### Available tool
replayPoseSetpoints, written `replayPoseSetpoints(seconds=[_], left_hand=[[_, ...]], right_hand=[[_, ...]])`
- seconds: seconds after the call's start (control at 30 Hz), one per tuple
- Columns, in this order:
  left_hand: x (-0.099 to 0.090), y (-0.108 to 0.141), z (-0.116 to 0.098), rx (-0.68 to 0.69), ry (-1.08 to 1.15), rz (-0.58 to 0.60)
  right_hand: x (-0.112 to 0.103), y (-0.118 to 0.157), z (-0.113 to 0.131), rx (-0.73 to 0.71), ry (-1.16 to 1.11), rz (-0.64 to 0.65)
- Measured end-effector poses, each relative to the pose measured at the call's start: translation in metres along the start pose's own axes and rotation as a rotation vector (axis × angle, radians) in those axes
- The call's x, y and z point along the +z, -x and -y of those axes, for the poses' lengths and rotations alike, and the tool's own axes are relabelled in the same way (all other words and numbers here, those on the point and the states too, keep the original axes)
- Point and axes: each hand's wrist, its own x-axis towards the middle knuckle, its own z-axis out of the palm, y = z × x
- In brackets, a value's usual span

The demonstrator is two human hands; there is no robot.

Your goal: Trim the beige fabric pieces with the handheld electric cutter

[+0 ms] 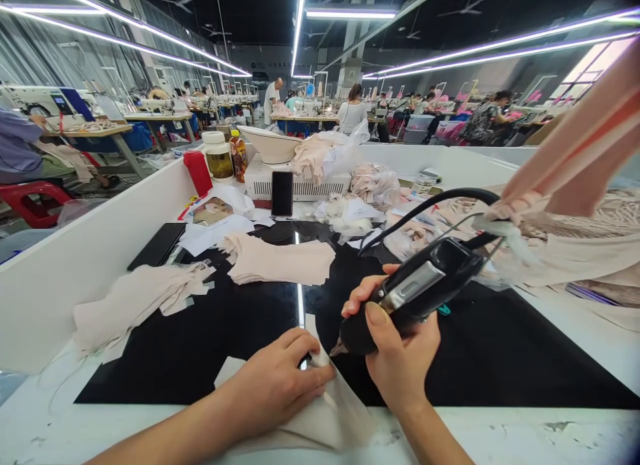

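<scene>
My right hand (pixel 400 351) is wrapped round a black handheld tool (pixel 425 285) with a silver plate and a cable at its rear. The tool's front end points down and left, close to a light beige fabric piece (pixel 330 411). My left hand (pixel 287 378) pinches the upper part of that fabric at the front edge of the black mat (pixel 480 358). Behind my hands lies a stack of pale pink fabric pieces (pixel 283 261). Another pale pink stack (pixel 135 305) rests at the left, over the mat's edge.
A phone (pixel 283 193) leans against a white box (pixel 310 185) at the back. Left of it are a jar (pixel 218 157), a bottle (pixel 239 155) and a red object (pixel 198 173). Pink fabric strips (pixel 575 151) hang at the right over fabric heaps. People sit at sewing tables beyond the white partition (pixel 100 245).
</scene>
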Motion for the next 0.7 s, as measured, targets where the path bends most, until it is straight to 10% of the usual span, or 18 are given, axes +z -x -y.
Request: replayPoseSetpoints(seconds=[0.7], left_hand=[[0.002,-0.001,0.001,-0.046,0.055,0.024]], right_hand=[[0.010,-0.008,-0.016,0.000,-0.021,-0.011]])
